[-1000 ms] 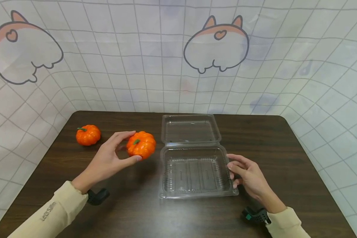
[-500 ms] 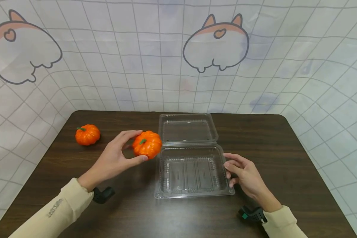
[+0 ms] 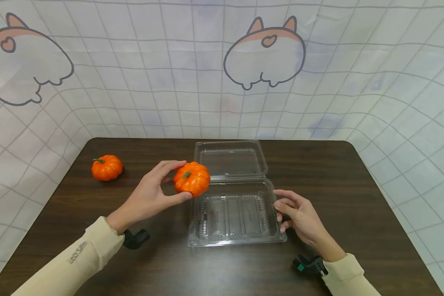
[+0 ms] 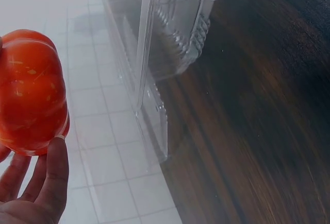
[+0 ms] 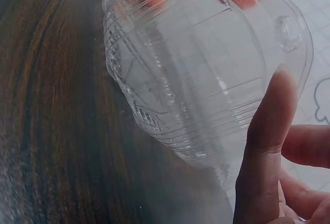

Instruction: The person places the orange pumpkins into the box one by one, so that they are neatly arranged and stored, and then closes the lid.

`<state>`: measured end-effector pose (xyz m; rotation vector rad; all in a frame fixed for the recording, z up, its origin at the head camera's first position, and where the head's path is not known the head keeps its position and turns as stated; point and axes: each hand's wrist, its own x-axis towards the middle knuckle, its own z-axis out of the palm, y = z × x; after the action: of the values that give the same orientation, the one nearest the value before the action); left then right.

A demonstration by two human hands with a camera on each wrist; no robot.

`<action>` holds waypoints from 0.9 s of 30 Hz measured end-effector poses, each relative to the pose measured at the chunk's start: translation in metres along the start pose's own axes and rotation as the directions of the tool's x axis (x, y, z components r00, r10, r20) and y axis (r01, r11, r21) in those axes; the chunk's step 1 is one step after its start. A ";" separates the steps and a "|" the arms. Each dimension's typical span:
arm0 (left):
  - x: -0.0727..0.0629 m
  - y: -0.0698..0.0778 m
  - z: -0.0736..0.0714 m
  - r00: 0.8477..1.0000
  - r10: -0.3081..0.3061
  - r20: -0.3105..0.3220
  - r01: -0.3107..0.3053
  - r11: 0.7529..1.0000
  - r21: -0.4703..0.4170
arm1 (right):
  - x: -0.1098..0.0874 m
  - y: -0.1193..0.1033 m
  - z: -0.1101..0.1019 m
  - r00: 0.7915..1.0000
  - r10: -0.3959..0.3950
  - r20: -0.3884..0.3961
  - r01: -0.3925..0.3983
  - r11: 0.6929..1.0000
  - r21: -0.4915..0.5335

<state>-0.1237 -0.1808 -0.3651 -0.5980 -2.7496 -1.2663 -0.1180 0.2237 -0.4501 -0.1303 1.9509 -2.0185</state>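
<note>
My left hand holds a small orange pumpkin with a green stem between thumb and fingers. In the head view the pumpkin overlaps the left side of a clear plastic clamshell container, whose lid is folded back toward the wall. The left wrist view has the pumpkin raised beside the container's rim. On the right side, my right hand pinches the container's rim. Its thumb presses on the rim's corner in the right wrist view, with other fingers behind.
A second small pumpkin sits at the back left of the dark wooden table. A white grid-patterned cloth with cartoon drawings encloses the table at the back and sides. Dark wrist cameras are strapped by both cream sleeves.
My left hand has carried the pumpkin rightward, from beside the container to overlapping its left edge. The container and my right hand have shifted slightly left. The second pumpkin stays in place.
</note>
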 end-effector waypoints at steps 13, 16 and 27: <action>0.014 0.008 0.014 0.998 0.053 0.039 -0.054 0.998 0.013 | 0.000 0.000 0.000 1.000 0.013 0.001 -0.013 1.000 0.010; 0.017 0.011 0.018 0.997 0.066 0.051 -0.067 0.998 0.007 | 0.000 0.000 0.000 1.000 0.014 0.000 -0.014 1.000 0.007; 0.030 0.021 0.030 0.992 0.080 0.094 -0.078 0.997 -0.019 | 0.000 0.002 -0.001 1.000 0.013 -0.010 -0.013 1.000 -0.005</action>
<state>-0.1399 -0.1364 -0.3637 -0.7798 -2.7629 -1.2746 -0.1181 0.2246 -0.4525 -0.1087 1.9584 -2.0095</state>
